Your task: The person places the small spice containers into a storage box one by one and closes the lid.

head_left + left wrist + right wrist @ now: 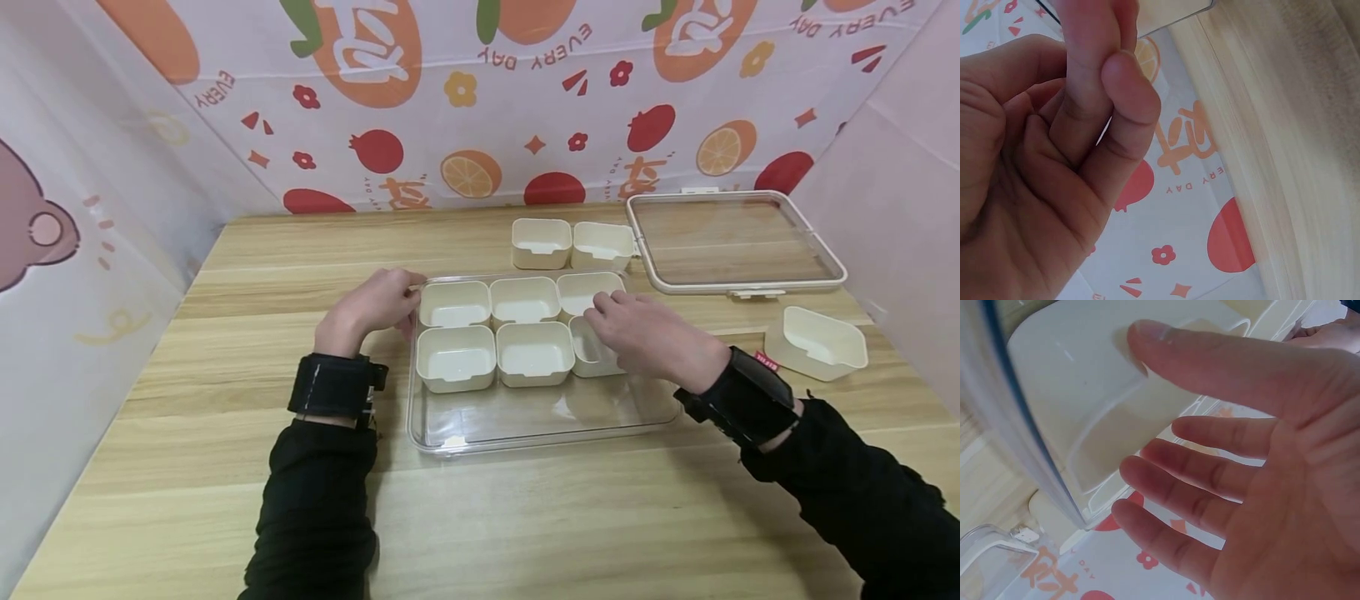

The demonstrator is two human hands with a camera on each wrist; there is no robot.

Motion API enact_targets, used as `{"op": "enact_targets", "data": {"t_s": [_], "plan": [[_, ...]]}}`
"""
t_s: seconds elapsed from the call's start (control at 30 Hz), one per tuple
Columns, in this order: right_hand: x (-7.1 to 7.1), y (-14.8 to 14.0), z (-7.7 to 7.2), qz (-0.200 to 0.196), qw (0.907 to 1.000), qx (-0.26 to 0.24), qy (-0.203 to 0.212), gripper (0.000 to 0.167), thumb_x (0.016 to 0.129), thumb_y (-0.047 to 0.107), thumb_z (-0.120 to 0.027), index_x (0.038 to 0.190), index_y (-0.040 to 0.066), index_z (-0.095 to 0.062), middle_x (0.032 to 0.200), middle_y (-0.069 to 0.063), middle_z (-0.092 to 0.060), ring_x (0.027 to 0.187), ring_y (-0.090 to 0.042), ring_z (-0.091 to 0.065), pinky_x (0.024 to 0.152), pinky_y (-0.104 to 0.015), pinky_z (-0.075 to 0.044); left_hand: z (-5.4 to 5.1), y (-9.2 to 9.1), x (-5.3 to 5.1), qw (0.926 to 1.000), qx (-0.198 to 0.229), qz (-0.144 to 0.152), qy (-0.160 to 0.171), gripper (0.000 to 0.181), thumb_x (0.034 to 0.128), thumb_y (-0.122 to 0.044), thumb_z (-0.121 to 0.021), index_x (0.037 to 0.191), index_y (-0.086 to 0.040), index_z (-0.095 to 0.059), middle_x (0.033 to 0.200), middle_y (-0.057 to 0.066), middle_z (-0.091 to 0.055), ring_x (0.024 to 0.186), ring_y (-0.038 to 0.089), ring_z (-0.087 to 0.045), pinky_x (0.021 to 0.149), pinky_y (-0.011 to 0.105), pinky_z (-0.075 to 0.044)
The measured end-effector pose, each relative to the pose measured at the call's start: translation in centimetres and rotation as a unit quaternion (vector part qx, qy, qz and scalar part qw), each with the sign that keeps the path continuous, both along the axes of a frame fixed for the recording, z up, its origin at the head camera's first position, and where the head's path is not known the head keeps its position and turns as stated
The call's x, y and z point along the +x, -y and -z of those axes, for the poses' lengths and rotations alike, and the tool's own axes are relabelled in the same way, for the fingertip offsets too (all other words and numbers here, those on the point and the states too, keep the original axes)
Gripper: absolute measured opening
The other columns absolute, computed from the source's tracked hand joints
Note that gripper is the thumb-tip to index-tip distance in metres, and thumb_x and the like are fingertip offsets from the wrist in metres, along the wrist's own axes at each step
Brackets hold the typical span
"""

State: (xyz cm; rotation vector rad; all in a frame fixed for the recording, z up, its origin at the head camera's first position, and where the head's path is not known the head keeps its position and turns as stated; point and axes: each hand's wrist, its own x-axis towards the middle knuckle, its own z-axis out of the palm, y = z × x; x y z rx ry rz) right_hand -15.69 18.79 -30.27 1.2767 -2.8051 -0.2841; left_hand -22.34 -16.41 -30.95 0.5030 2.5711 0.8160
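A clear tray (pixel 525 429) holds two rows of three cream cups, with a bare strip along its front. My left hand (pixel 378 302) grips the tray's back left corner; in the left wrist view the fingers of this hand (pixel 1072 125) are bent, their tips partly out of frame. Over the right end of the rows is my right hand (pixel 645 333), at the front right cup (pixel 588 346), which it partly covers. In the right wrist view the thumb of the right hand (pixel 1229 444) lies against the cup (pixel 1079 381), the other fingers extended and spread beside it.
Two cream cups (pixel 542 243) stand behind the tray. A clear lid with a pale frame (pixel 742 287) lies at the back right of the wooden table (pixel 187 433). Another cup (pixel 813 346) sits tilted by the right forearm. A printed cloth (pixel 480 108) hangs behind.
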Motion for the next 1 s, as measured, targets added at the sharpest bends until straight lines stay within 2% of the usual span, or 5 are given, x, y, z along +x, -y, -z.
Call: {"op": "enact_targets", "data": {"t_s": [0.3, 0.47, 0.63, 0.8, 1.0], "plan": [[0.0, 0.1, -0.2, 0.014, 0.9996, -0.003, 0.026, 0.043, 0.071, -0.004, -0.083, 0.105, -0.002, -0.057, 0.089, -0.008, -0.048, 0.077, -0.024, -0.051, 0.065, -0.031, -0.047, -0.1, 0.1, 0.0, 1.0000, -0.002, 0.001, -0.002, 0.048, 0.1009, 0.002, -0.035, 0.147, 0.016, -0.039, 0.071, 0.011, -0.068, 0.062, 0.023, -0.071, 0.083, 0.044, -0.057], [-0.1, -0.1, -0.9, 0.049, 0.9933, -0.026, 0.101, 0.056, 0.075, 0.003, -0.087, 0.120, -0.006, -0.056, 0.104, -0.015, -0.055, 0.091, -0.030, -0.057, 0.079, -0.039, -0.053, -0.1, 0.1, 0.0, 1.0000, -0.002, 0.001, -0.001, 0.048, 0.1013, 0.002, -0.035, 0.147, 0.015, -0.039, 0.072, 0.011, -0.068, 0.063, 0.024, -0.071, 0.084, 0.045, -0.057], [-0.1, -1.0, -3.5, 0.132, 0.9686, -0.116, 0.176, 0.068, 0.085, 0.010, -0.082, 0.140, -0.008, -0.048, 0.135, -0.026, -0.051, 0.121, -0.041, -0.053, 0.099, -0.054, -0.047, -0.1, 0.1, 0.1, 1.0000, -0.001, -0.001, 0.001, 0.048, 0.1013, 0.002, -0.035, 0.147, 0.015, -0.039, 0.072, 0.011, -0.068, 0.065, 0.027, -0.072, 0.085, 0.045, -0.056], [-0.3, -3.0, -5.6, 0.177, 0.9418, -0.220, 0.183, 0.064, 0.090, 0.014, -0.078, 0.142, -0.006, -0.047, 0.138, -0.026, -0.048, 0.119, -0.041, -0.053, 0.098, -0.059, -0.045, 0.0, 0.1, 0.1, 1.0000, -0.002, -0.003, -0.002, 0.048, 0.1012, 0.001, -0.035, 0.147, 0.015, -0.039, 0.071, 0.011, -0.067, 0.063, 0.025, -0.071, 0.090, 0.047, -0.054], [-0.2, -5.9, -5.9, 0.255, 0.9121, -0.271, 0.172, 0.064, 0.094, 0.020, -0.074, 0.144, -0.007, -0.044, 0.139, -0.029, -0.048, 0.124, -0.046, -0.047, 0.095, -0.064, -0.041, 0.2, 0.1, -0.1, 1.0000, -0.002, 0.000, -0.004, 0.048, 0.1008, 0.002, -0.035, 0.147, 0.015, -0.040, 0.067, 0.010, -0.067, 0.063, 0.024, -0.071, 0.091, 0.047, -0.053]]}}
